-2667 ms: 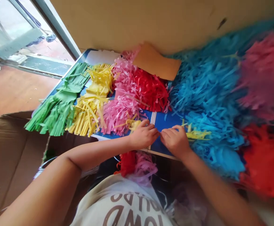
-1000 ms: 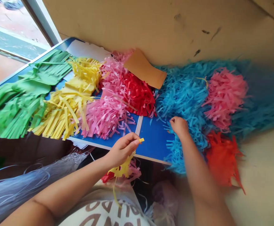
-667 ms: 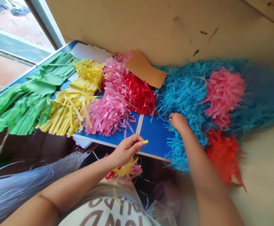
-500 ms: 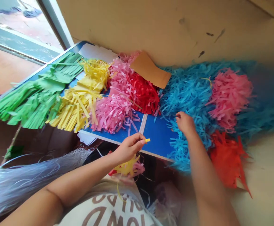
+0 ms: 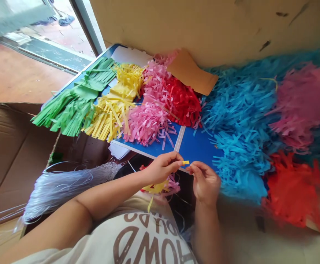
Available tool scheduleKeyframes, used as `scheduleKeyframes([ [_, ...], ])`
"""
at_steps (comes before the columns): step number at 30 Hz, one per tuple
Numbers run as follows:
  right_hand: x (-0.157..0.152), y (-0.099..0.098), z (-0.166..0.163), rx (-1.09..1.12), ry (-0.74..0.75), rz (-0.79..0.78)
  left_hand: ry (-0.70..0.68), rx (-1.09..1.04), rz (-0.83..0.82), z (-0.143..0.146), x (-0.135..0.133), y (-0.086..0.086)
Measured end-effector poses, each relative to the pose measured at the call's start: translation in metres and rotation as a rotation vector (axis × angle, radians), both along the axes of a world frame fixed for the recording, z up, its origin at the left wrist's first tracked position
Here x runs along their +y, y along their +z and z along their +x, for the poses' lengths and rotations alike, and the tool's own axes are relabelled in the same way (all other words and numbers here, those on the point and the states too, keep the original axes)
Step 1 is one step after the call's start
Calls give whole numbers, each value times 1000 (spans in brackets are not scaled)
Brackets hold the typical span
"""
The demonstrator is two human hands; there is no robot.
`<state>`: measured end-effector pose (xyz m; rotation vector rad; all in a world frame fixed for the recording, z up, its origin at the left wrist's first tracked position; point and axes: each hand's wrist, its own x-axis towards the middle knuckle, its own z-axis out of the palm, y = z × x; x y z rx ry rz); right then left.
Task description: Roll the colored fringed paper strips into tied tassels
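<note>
In a pinch, my left hand (image 5: 168, 167) grips a small yellow paper strip (image 5: 186, 162), its end poking out past the fingertips. Close by on the right, my right hand (image 5: 206, 179) has its thumb and fingers pressed together; whatever they hold is too small to make out. Both hands hover by the front edge of a blue table (image 5: 195, 145). Below my left wrist, yellow paper fringe (image 5: 156, 187) and pink fringe (image 5: 173, 184) lie on my lap. Blue paper fringe (image 5: 239, 146) spreads just right of my right hand.
Along the table lie green fringe (image 5: 74, 99), yellow fringe (image 5: 112, 110), pink fringe (image 5: 147, 123), red fringe (image 5: 186, 102) and an orange-brown card (image 5: 193, 73). More pink (image 5: 302, 102) and red fringe (image 5: 297, 190) sit right. Pale plastic strands (image 5: 66, 190) hang by a cardboard box (image 5: 14, 146).
My right hand has come away from the blue fringe and moved down and left beside my left hand, its fingers now pinched. The left still holds the yellow strip. The view has shifted left.
</note>
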<state>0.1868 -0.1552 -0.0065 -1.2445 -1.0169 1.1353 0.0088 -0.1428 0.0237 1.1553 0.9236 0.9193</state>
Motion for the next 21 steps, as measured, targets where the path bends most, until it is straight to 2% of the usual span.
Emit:
scheduleKeyframes([
  [3,-5,0,-1,59,5,18,12,62,105,3,-4,0],
  [7,-13,3,-9,145,-49,-14,92,271,412,6,-6,-2],
  [9,-15,4,-13,195,-74,-21,97,361,514,7,-7,-2],
  [17,-18,3,-14,285,-51,-142,174,317,538,7,-4,-4],
  [19,-20,0,-14,262,-34,-116,170,292,494,8,-5,-3],
  [21,-22,-2,-15,114,-50,-24,156,260,373,9,-6,-3],
])
